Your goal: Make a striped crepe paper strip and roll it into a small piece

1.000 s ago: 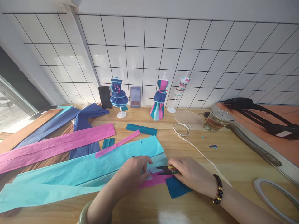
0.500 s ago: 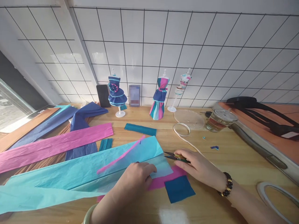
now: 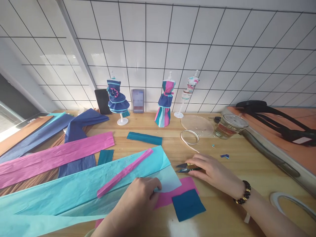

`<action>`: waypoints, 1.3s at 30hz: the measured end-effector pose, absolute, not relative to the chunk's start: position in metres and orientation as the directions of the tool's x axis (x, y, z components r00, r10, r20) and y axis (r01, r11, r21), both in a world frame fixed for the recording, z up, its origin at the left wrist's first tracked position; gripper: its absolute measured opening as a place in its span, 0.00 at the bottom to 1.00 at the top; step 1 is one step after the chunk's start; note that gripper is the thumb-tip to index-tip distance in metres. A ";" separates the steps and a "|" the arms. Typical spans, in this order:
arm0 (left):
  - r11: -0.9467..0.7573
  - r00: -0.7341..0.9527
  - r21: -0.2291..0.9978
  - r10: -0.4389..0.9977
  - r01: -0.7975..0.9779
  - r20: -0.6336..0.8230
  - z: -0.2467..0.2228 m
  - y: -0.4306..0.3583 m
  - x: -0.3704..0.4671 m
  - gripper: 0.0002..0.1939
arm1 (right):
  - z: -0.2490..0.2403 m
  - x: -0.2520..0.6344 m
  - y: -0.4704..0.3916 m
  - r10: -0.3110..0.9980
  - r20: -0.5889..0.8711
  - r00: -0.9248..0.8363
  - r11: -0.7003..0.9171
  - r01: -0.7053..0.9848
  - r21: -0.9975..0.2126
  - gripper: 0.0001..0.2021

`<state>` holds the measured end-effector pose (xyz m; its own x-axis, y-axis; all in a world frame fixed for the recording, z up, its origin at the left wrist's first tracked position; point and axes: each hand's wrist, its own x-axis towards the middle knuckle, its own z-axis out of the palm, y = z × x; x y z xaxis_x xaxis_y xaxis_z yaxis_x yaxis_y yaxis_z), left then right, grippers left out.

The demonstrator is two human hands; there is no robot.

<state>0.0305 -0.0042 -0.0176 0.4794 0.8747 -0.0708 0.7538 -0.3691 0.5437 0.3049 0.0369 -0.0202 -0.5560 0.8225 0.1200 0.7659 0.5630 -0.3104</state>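
Head view, right hand (image 3: 209,168) holding snips (image 3: 188,170) crosswise, tips left

My bare left hand (image 3: 145,192) is curling its fingers (image 3: 157,184) inward, forearm angling up from the bottom edge. My bare right hand (image 3: 206,168) is reaching leftward, fingers extending in a loose pinch, wrist lying low and forearm slanting off to the lower right.

Bright, soft daylight seems to enter from the far-left window (image 3: 7,113); pale glare marks the tiled wall (image 3: 158,52) and wooden tabletop (image 3: 181,227). Wide-angle distortion stretches the edges.
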 end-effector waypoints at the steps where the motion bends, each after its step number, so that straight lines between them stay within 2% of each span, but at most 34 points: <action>1: -0.373 0.482 0.538 0.873 0.756 -0.072 -0.018 -0.004 0.030 0.12 | -0.021 0.304 0.037 0.817 0.127 -0.563 0.572 0.762 -0.303 0.14; 6: -0.413 0.515 0.483 0.852 0.772 -0.097 -0.018 -0.005 0.032 0.12 | -0.022 0.298 0.035 0.768 0.173 -0.617 0.640 0.729 -0.242 0.12; 15: -0.622 0.636 0.171 0.770 0.764 -0.044 -0.025 -0.007 0.035 0.10 | -0.027 0.286 0.030 0.746 0.232 -0.624 0.664 0.724 -0.187 0.12; 21: -0.738 0.738 0.073 0.674 0.670 0.039 -0.023 -0.008 0.038 0.12 | -0.026 0.281 0.029 0.709 0.250 -0.659 0.698 0.705 -0.121 0.13; 27: -0.745 0.744 0.018 0.667 0.667 0.033 -0.023 -0.010 0.040 0.12 | -0.022 0.274 0.027 0.692 0.256 -0.675 0.711 0.698 -0.080 0.12; 33: -0.748 0.747 0.016 0.664 0.664 0.044 -0.028 -0.011 0.040 0.11 | -0.023 0.274 0.029 0.665 0.256 -0.702 0.732 0.680 -0.038 0.12; 39: -0.737 0.738 0.026 0.674 0.675 -0.042 -0.026 -0.010 0.042 0.11 | -0.026 0.277 0.030 0.651 0.244 -0.718 0.745 0.666 -0.027 0.11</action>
